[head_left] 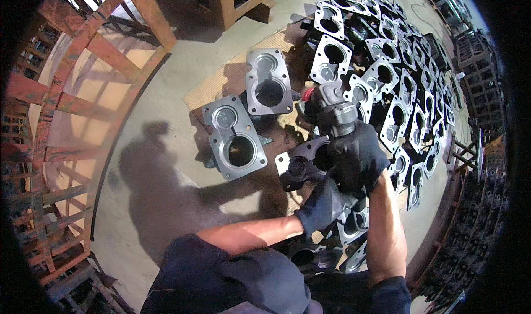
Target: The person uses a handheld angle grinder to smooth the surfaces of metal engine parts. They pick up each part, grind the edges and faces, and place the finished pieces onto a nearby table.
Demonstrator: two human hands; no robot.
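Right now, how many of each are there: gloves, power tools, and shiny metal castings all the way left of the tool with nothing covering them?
Dark gloves: 2
Handheld power tool: 1
Uncovered flanged castings wholly left of it: 2
Total: 5

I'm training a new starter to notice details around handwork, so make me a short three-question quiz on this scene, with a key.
1. Multiple choice: what covers the left hand and the right hand?
A) dark gloves
B) bright yellow gloves
C) nothing

2. True or false: the metal castings at the left of the group are solid plates without openings.

3. Short answer: which hand is nearer the grey metal head of the tool?

Key:
1. A.
2. False; the metal castings there each have a large round opening.
3. The right hand, which grips the tool just behind that head.
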